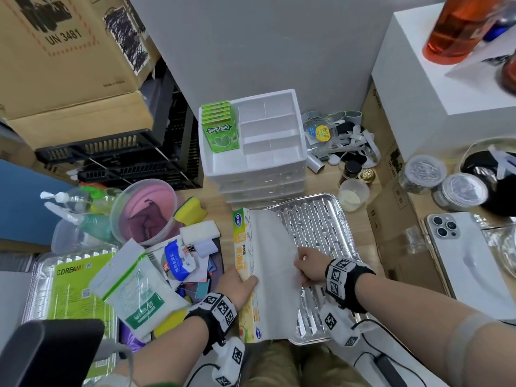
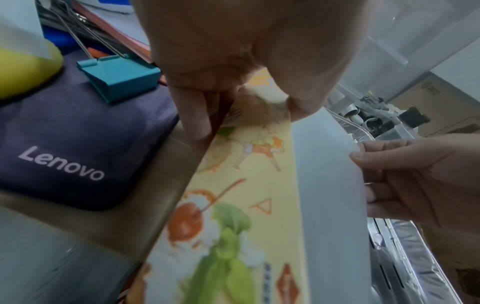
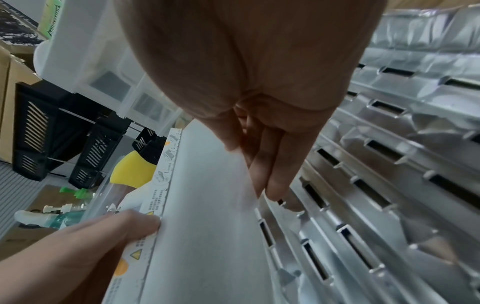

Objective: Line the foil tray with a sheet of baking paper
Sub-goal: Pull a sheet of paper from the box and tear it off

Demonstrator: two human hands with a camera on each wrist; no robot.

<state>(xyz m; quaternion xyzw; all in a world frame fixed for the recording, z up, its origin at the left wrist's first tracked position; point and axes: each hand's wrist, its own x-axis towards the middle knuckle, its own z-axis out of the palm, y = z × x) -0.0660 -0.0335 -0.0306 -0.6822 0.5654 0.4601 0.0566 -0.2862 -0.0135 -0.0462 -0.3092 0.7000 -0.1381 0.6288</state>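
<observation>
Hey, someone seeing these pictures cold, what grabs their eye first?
Centre front, a shiny ribbed foil tray half covered by white baking paper. The left hand grips the paper's yellow box; the right hand pinches the sheet's edge. Behind, green gum packs brighten a white organiser.

- Ribbed silver foil tray [image 1: 321, 227]: left part hidden beneath the white baking-paper sheet [image 1: 275, 275].
- Long yellow printed carton [image 1: 242, 247]: middle covered by the left hand [image 1: 237, 286]; small print illegible.
- Right hand [image 1: 311, 265]: fingertips hidden behind the sheet's edge.
- Orange bottle [image 1: 458, 26]: cut off by the top edge.
</observation>
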